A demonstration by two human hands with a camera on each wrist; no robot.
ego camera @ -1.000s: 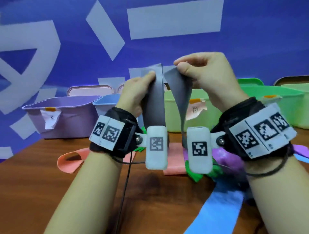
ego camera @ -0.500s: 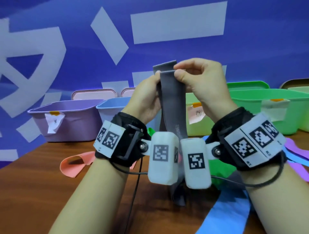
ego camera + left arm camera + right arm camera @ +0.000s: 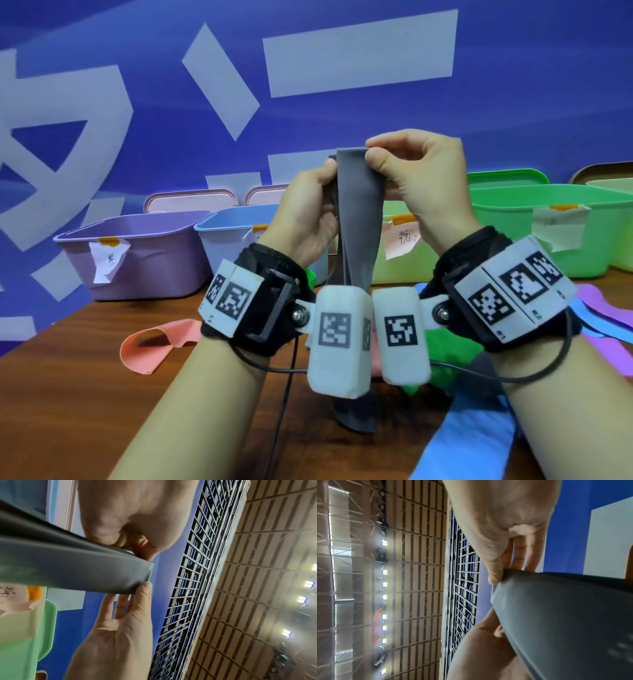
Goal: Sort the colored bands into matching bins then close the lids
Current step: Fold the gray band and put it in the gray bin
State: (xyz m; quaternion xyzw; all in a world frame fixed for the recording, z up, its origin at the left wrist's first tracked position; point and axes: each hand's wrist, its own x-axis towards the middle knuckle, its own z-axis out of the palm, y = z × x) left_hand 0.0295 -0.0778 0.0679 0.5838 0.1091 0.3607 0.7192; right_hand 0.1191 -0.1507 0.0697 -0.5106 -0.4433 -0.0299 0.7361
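I hold a grey band (image 3: 359, 212) upright in the air, folded so its two ends meet at the top. My left hand (image 3: 330, 174) pinches the ends from the left. My right hand (image 3: 371, 156) pinches the same top edge between thumb and fingers. The band's loop hangs down behind the wrist cameras, and its tail shows above the table (image 3: 68, 394). In the left wrist view the grey band (image 3: 77, 572) runs between the left hand (image 3: 135, 547) and the right hand (image 3: 142, 588). In the right wrist view the right hand (image 3: 498, 574) grips the band's (image 3: 556, 615) edge.
Open bins line the back: purple bin (image 3: 164, 267), blue bin (image 3: 226, 246), pale green bin (image 3: 404, 274), green bin (image 3: 507, 240), with lids (image 3: 191, 202) standing behind. Loose on the table lie a salmon band (image 3: 154, 346), green band (image 3: 452, 353), blue band (image 3: 469, 442) and purple band (image 3: 603, 305).
My hands have come together, bringing the two separate ends of the grey band onto each other. The folded band now hangs straight between my wrists.
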